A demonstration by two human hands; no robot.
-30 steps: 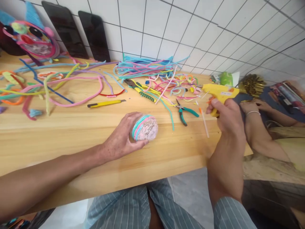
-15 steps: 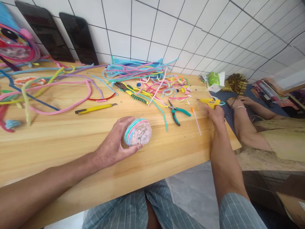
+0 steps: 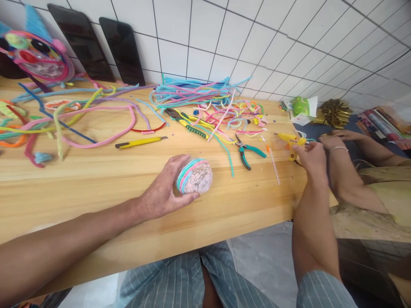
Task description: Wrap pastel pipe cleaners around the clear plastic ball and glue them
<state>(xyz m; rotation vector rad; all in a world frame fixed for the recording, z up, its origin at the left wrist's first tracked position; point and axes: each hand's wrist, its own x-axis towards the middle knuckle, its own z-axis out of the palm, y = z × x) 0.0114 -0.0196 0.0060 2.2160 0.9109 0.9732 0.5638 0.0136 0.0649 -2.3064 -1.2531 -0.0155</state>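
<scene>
My left hand (image 3: 162, 194) is closed around a round, glittery pink ball (image 3: 196, 175) wrapped in blue and pink pipe cleaners, holding it on the wooden table (image 3: 96, 179). My right hand (image 3: 310, 157) rests at the table's right edge. Its fingers curl on the handle of a yellow glue gun (image 3: 287, 137), which lies on the tabletop with its nozzle pointing left. A thin glue stick (image 3: 274, 164) lies just left of that hand.
Teal pliers (image 3: 248, 152), yellow-handled pliers (image 3: 188, 123) and a yellow utility knife (image 3: 141, 141) lie among loose pipe cleaners (image 3: 195, 92). A colourful craft face (image 3: 38, 55) and two dark screens (image 3: 123, 49) stand by the tiled wall. Another person's arm (image 3: 342, 175) is at right.
My right hand brought the glue gun down from the air and laid it on the table near the right edge. My left hand stayed on the ball.
</scene>
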